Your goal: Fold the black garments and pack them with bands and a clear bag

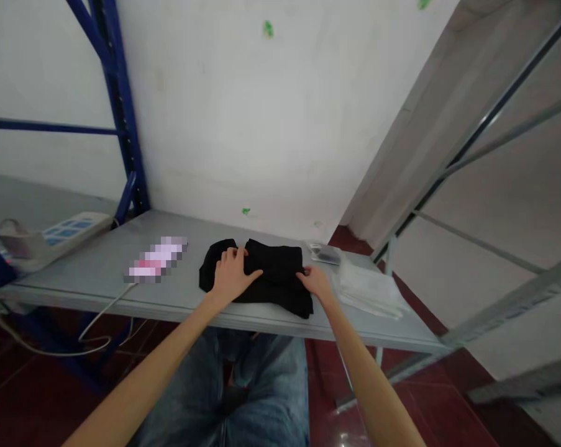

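Observation:
A folded black cloth (275,267) lies on a grey shelf board (98,273) in front of me. My left hand (231,273) rests flat on the cloth's left part, fingers spread toward the back. Over at the cloth's right edge, my right hand (315,280) touches the fabric with its fingertips. Whether either hand pinches the fabric is not visible.
A stack of clear plastic bags (368,288) lies right of the cloth, with a small dark packet (325,253) behind it. A white power strip (51,239) and its cable (98,320) sit at the left. A blurred pink item (156,259) lies mid-left. Blue rack posts (122,105) stand behind.

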Available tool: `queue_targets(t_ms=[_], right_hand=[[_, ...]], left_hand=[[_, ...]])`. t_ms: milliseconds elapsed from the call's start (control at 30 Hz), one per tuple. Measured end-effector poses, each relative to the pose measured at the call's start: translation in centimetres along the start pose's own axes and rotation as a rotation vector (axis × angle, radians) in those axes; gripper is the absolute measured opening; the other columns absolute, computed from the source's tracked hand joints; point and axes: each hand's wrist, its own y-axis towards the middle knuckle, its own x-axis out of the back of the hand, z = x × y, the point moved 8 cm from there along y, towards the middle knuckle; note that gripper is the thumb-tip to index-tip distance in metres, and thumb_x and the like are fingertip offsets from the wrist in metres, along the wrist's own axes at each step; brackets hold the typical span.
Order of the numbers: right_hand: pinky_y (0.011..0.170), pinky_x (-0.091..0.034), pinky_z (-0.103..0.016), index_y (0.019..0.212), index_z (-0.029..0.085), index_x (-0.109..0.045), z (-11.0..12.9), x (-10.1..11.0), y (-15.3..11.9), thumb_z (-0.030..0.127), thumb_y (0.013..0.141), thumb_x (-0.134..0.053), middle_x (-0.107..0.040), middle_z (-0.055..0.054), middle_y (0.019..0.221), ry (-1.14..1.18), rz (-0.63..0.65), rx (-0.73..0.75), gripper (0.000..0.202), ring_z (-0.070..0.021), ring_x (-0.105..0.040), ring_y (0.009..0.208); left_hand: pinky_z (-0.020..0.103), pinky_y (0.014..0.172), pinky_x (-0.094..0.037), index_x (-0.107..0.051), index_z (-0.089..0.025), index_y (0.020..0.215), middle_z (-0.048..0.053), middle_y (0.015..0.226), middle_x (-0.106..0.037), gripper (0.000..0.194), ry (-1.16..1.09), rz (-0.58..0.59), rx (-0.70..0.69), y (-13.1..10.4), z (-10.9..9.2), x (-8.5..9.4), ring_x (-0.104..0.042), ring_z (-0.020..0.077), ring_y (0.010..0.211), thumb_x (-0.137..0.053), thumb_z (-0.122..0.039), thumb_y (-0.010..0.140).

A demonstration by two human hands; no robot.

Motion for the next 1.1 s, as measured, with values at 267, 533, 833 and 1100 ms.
queue_targets(t_ms=[267, 533, 833, 1100], right_hand=[[0.084, -0.055, -0.034, 0.118, 0.021, -0.078, 0.0, 0.4, -1.2, 0.037, 0.094, -0.064, -0.081, -0.01, 0.106, 0.053, -0.049, -0.041, 0.032, -0.0293, -0.076, 0.102], [0.084, -0.054, -0.033, 0.11, 0.02, -0.079, -0.3, 0.4, -1.2, 0.034, 0.093, -0.065, -0.081, -0.01, 0.102, 0.106, -0.062, -0.058, 0.026, -0.0288, -0.076, 0.1], [0.088, -0.054, -0.032, 0.11, 0.022, -0.08, -0.5, 2.4, 1.7, 0.033, 0.095, -0.063, -0.081, -0.009, 0.106, 0.132, -0.125, -0.032, 0.025, -0.0268, -0.075, 0.102], [0.091, -0.053, -0.03, 0.118, 0.021, -0.074, -0.9, 0.5, 0.9, 0.034, 0.093, -0.071, -0.078, -0.008, 0.11, 0.06, -0.049, 0.011, 0.029, -0.0239, -0.073, 0.104]], left_hand=[[0.043, 0.096, -0.051, -0.059, -0.023, 0.09, 0.009, 0.111, -0.066, 0.014, -0.133, 0.018, -0.218, 2.3, -1.2, -1.2, -0.062, 0.0296, 0.112, -0.059, -0.035, 0.097], [0.045, 0.09, -0.056, -0.043, -0.017, 0.134, 0.01, 0.103, -0.069, 0.055, -0.503, -0.319, 0.432, 1.8, 8.4, 1.8, -0.07, 0.0277, 0.09, -0.062, -0.048, 0.093], [0.041, 0.09, -0.059, -0.052, -0.021, 0.135, 0.008, 0.108, -0.069, 0.055, -0.373, -0.288, 0.32, 3.4, 9.4, 3.3, -0.07, 0.0239, 0.092, -0.062, -0.021, 0.081], [0.053, 0.109, -0.048, -0.068, -0.022, 0.124, 0.017, 0.143, -0.055, 0.037, 0.11, -0.139, 0.015, 1.6, 6.5, 3.3, -0.054, 0.0378, 0.133, -0.063, -0.031, 0.088]])
